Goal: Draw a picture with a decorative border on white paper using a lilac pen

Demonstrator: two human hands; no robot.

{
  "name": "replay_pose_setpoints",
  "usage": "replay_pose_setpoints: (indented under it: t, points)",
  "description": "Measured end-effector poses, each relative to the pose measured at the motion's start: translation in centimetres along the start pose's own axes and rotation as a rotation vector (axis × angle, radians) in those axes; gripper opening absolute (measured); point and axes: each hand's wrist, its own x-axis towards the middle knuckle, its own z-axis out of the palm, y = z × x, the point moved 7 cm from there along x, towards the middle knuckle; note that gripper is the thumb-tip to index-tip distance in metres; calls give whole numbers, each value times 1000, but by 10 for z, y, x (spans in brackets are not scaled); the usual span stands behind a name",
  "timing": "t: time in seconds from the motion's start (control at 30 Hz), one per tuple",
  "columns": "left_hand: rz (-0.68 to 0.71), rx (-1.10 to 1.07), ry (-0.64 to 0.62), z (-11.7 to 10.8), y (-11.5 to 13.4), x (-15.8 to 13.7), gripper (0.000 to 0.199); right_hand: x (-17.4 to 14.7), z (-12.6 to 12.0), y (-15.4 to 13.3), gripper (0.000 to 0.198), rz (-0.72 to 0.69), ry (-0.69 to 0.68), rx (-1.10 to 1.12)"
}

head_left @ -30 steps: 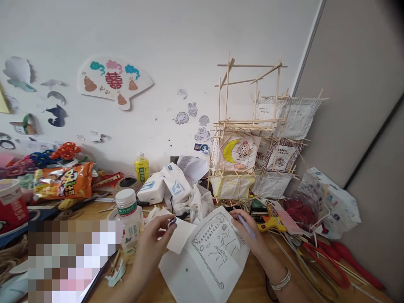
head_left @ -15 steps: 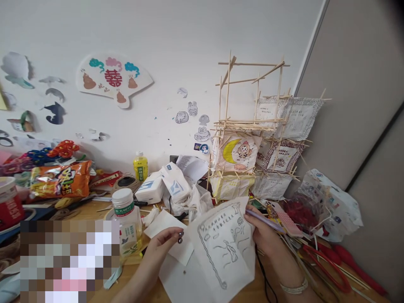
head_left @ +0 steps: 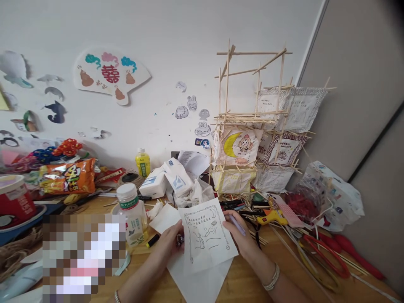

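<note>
A white paper sheet with a line drawing and handwriting (head_left: 206, 242) is held up in front of me, tilted toward my eyes. My left hand (head_left: 168, 246) is closed at its left edge, with small shiny dark beads (head_left: 180, 240) showing by the fingers; whether they are worn or held I cannot tell. My right hand (head_left: 241, 235) is closed on the upper right edge and also keeps a slim purple pen (head_left: 237, 225) between its fingers. Beneath the drawing, blank white paper (head_left: 205, 284) lies on the wooden table (head_left: 151, 284).
A wide-mouth bottle (head_left: 131, 223) stands left of my left hand. Behind the drawing are tissue packs (head_left: 178, 179) and a stick frame with paper panels (head_left: 241, 145). To the right lie a yellow glue gun (head_left: 271, 216), red-handled scissors (head_left: 326, 256) and plastic bags (head_left: 334, 198).
The drawing has been lowered and turned more upright to my view. My left hand has come up to its left edge from apart. The view has shifted slightly.
</note>
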Motion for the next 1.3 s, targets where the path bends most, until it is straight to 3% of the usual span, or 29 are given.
replay_pose_setpoints:
  t: [0.23, 0.4, 0.67, 0.87, 1.03, 1.13, 1.3]
  points:
    - [138, 329, 24, -12, 9, 4, 41, 5, -10, 1, 22, -34, -7, -28]
    - [256, 404, 35, -7, 25, -5, 47, 11, -24, -3, 28, -37, 13, -91]
    - [303, 508, 11, 1, 31, -8, 40, 15, -33, -24, 30, -108, 35, -259]
    - [316, 579, -73, 10, 25, -11, 24, 18, -35, -14, 26, -224, 125, -470]
    - [286, 568, -232, 22, 29, -29, 30, 17, -29, -18, 22, -262, 122, -458]
    - [253, 515, -332, 27, 34, -39, 43, 12, -28, -30, 19, -331, 76, -372]
    - [187, 414, -156, 12, 38, -36, 51, 1, -24, -49, 12, -440, 21, -298]
